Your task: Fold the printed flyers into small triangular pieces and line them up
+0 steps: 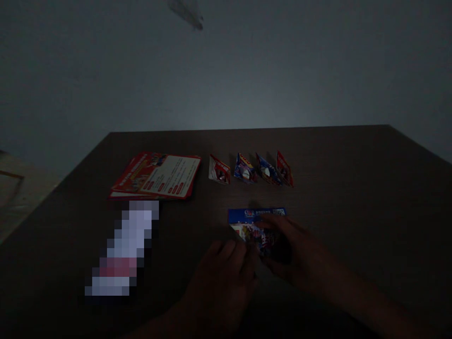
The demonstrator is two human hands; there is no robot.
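Note:
A blue printed leaflet (256, 216) with small coloured pictures lies in front of me, its near-left side slanting as if folded. My left hand (226, 273) is closed at its near edge, with the fingers curled and pressed against the paper. Over the right part of the leaflet arches my right hand (294, 245), its fingers on top and its thumb low by the near edge. Both hands cover much of the sheet, and the dim light hides the fingertips.
Several folded paper pieces (244, 170) stand in a row farther back. On the left lies a stack of red and white leaflets (165, 176). Nearer me is a lit, blurred-out phone-like object (122, 249). The dark table (339, 160) meets a plain wall (282, 66).

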